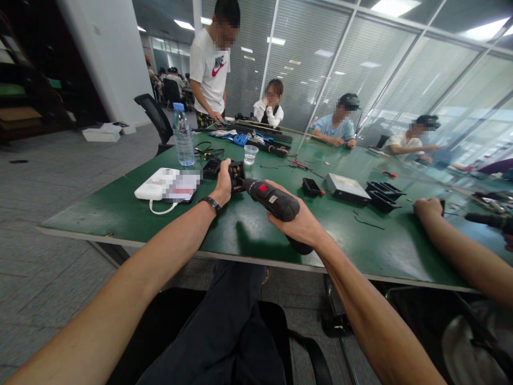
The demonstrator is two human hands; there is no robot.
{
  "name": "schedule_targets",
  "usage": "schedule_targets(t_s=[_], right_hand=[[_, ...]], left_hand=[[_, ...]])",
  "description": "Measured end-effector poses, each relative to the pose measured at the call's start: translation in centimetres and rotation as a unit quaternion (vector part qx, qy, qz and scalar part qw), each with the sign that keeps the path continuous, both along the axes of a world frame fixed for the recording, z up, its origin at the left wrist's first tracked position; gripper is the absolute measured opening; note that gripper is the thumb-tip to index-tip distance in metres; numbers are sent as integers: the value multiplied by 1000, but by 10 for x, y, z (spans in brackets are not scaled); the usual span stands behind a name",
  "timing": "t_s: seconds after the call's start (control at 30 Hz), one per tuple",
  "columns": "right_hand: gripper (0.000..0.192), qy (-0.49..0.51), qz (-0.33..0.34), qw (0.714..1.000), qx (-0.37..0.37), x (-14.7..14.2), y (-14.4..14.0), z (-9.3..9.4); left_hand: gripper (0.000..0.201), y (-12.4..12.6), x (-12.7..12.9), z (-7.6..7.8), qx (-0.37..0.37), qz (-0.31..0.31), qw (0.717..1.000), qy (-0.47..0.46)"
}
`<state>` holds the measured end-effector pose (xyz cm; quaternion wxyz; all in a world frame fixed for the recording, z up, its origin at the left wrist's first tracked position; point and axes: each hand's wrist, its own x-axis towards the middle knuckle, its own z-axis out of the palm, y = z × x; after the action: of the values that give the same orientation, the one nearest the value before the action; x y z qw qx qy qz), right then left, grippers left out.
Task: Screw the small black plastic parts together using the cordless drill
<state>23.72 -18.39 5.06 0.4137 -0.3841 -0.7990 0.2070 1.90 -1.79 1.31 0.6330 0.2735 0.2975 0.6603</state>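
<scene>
My left hand [223, 186] is closed round a small black box-shaped part [237, 175], its open side turned to the right and small metal-coloured bits showing inside. In my right hand [298, 222] is a black cordless drill [276, 200] with a red mark on its body. The drill's nose points left at the black part; whether the bit touches it I cannot tell. Another black part [211, 169] lies on the green table [160, 227] just behind my left hand. A clear plastic cup [250, 155] stands beyond the part.
A water bottle [183, 136] and a white power bank [156, 184] with a cable sit at left. To the right lie a small black tray [312, 187], a silver box [348, 189] and black holders [382, 197]. A co-worker's hand [428, 208] works at far right.
</scene>
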Motion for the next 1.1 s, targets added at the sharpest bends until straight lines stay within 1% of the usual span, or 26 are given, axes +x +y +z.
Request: schedule_targets(t_s=[0.23, 0.53, 0.87, 1.1], right_hand=[[90, 2, 2, 1000, -1, -1, 0, 0], [91, 2, -1, 1000, -21, -1, -1, 2], [93, 2, -5, 1000, -17, -2, -2, 3], [93, 6, -2, 1000, -12, -2, -2, 3]], left_hand=[[46, 1, 0, 0, 4, 0, 1000, 12], [48, 1, -1, -2, 11, 4, 1000, 28], [44, -2, -1, 1, -2, 0, 1000, 8], [45, -4, 0, 2, -2, 4, 1000, 3]])
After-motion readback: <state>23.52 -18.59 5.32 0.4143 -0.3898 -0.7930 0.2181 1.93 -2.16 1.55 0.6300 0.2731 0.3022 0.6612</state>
